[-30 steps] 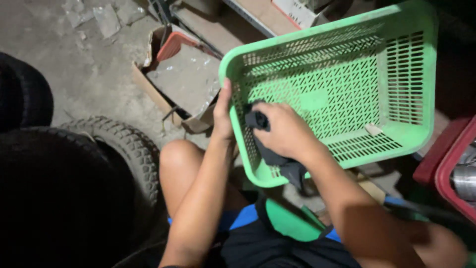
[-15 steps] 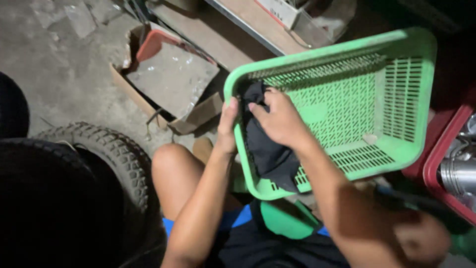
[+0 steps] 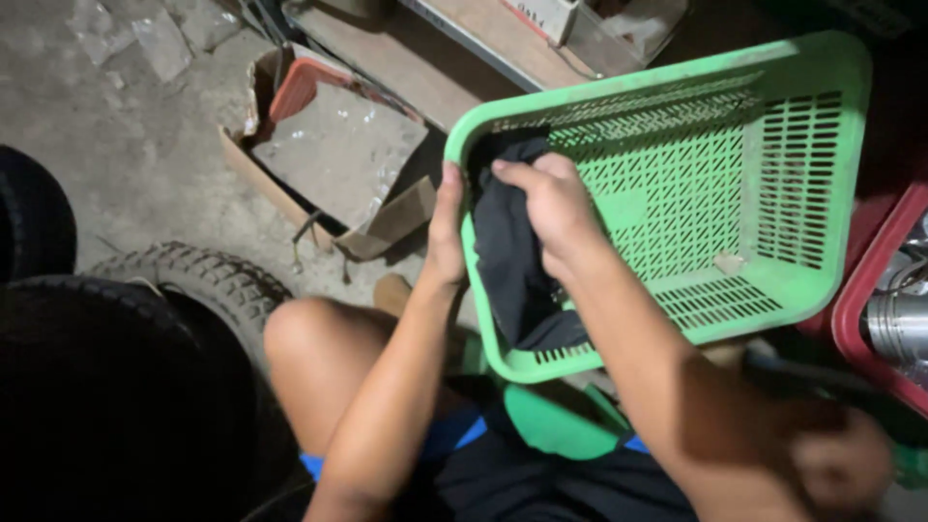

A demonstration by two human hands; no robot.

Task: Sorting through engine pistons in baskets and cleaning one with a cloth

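Observation:
A green perforated plastic basket (image 3: pixel 773 184) is tilted in front of me, above my lap. My left hand (image 3: pixel 447 232) grips its near left rim from outside. My right hand (image 3: pixel 546 208) is inside the basket, closed on a dark cloth (image 3: pixel 507 271) that is pressed against the basket's left inner wall and floor. A small pale scrap (image 3: pixel 727 261) lies on the basket floor near the right side.
A torn cardboard box (image 3: pixel 333 159) with a red piece inside lies on the concrete floor beyond my knee. Black tyres (image 3: pixel 145 358) stand at the left. A red container (image 3: pixel 884 309) holding a metal part sits at the right.
The right hand has slid the dark cloth up along the basket's left inner wall toward the far corner. The left hand keeps its grip on the rim.

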